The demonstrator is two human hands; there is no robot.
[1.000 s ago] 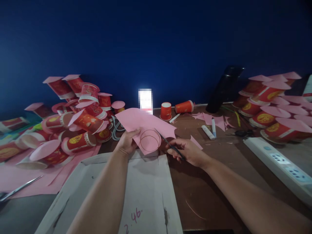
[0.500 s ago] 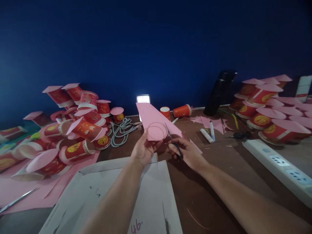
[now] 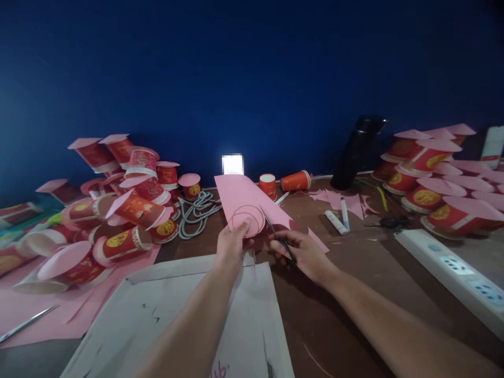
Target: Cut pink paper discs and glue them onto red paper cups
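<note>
I had the left hand (image 3: 232, 245) pinching the pink sheet (image 3: 244, 191) above the counter (image 3: 334, 299), thumb upon its drawn circles (image 3: 255, 222). The right hand (image 3: 305, 253) was closed around the handles of the scissors (image 3: 279, 238), with the blades at the sheet beside the circles; how far these parted, I could not tell. Behind the sheet stood a red cup (image 3: 268, 185), and left of the sheet lay a grey cable (image 3: 192, 227).
</note>
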